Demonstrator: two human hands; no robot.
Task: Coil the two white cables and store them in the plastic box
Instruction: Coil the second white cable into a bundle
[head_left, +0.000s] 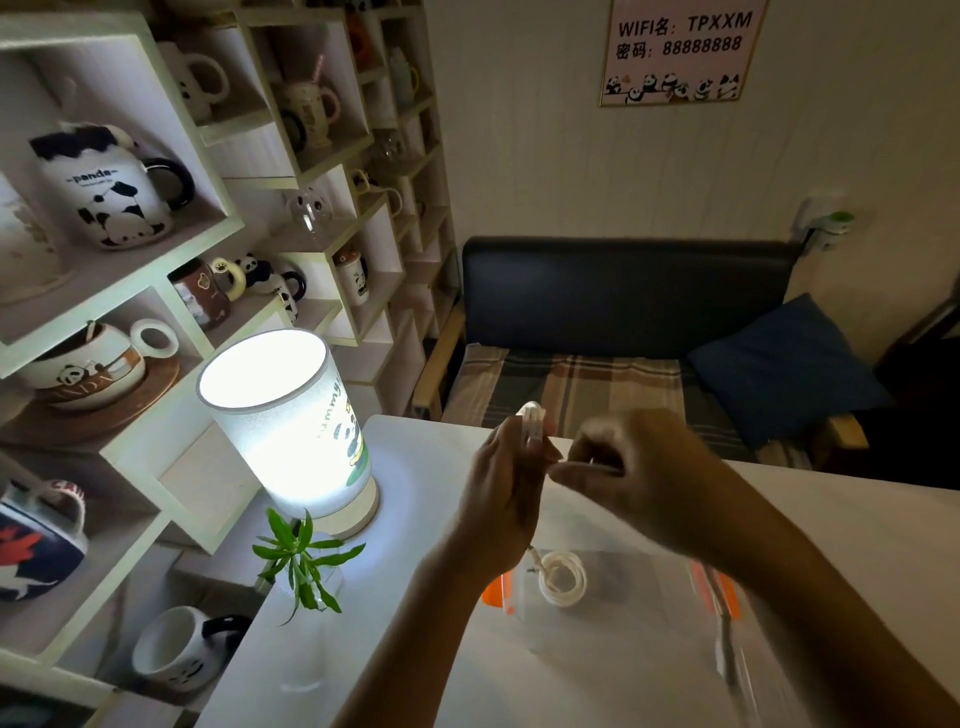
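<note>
One white cable (561, 578) lies coiled in a ring inside the clear plastic box (649, 639) with orange clips, on the white table (415, 571). Above the box, my left hand (506, 493) grips a bundle of the second white cable (534, 425), whose loops stick up past my fingers. My right hand (628, 467), blurred, pinches a strand of that same cable just right of the bundle. Most of this cable is hidden by both hands.
A lit cylindrical lamp (296, 421) stands at the table's left, with a small green plant (301, 556) in front of it. Shelves of mugs (119, 192) fill the left wall. A dark sofa (623, 322) with a blue cushion (784, 369) sits beyond the table.
</note>
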